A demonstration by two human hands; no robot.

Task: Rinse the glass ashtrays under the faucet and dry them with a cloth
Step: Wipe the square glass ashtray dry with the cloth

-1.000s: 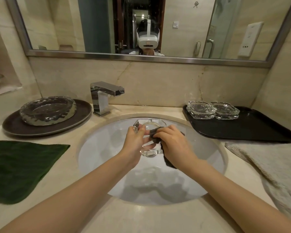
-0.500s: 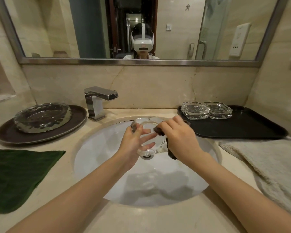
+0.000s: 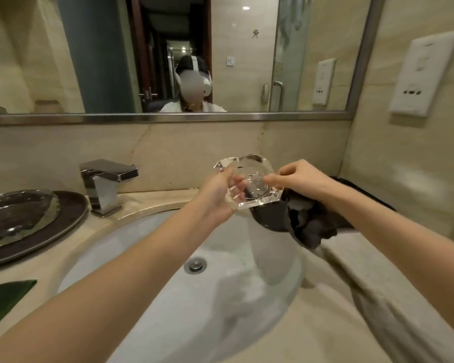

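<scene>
A clear glass ashtray (image 3: 252,184) is held tilted above the far right rim of the white sink (image 3: 152,258). My left hand (image 3: 218,197) grips its left edge, thumb on top and fingers behind the glass. My right hand (image 3: 296,176) pinches the ashtray's right edge and holds a dark grey cloth (image 3: 307,221), which hangs bunched below that hand. The chrome faucet (image 3: 106,186) stands to the left, with no water visible. The two ashtrays seen earlier on the black tray (image 3: 362,189) are hidden behind my hands.
A large glass dish (image 3: 16,213) sits on a dark round plate (image 3: 71,218) at the left. A green cloth (image 3: 5,297) lies at the lower left. A beige towel (image 3: 393,305) covers the counter on the right. The mirror and wall stand close behind.
Both hands have lifted the ashtray up and to the right, out of the basin toward the tray. The cloth now hangs below my right hand instead of being pressed into the glass. The camera turned right.
</scene>
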